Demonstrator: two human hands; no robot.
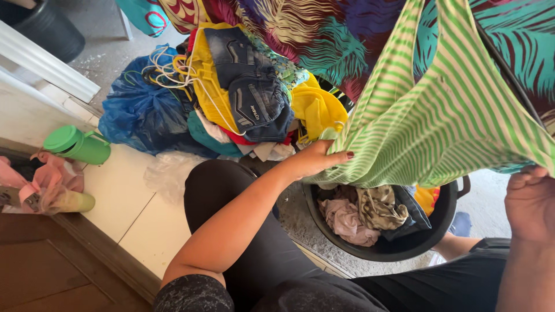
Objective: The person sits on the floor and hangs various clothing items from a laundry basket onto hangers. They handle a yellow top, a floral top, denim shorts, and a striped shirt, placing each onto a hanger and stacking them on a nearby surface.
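Above black tub (pixel 404 245), both hands grip green striped cloth (pixel 428 115): left hand (pixel 318 159) w/ lower edge, right hand (pixel 529 202) clenched at far edge.

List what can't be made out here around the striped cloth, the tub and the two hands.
- Right hand: head view, its fingertips are covered by the green striped cloth, so the grip is unclear.
- Black tub: far rim and much of its clothes hidden by the cloth.
- Left hand: fingers buried in the cloth's folds.
- Clothes pile: lower layers hidden by the jeans on top.
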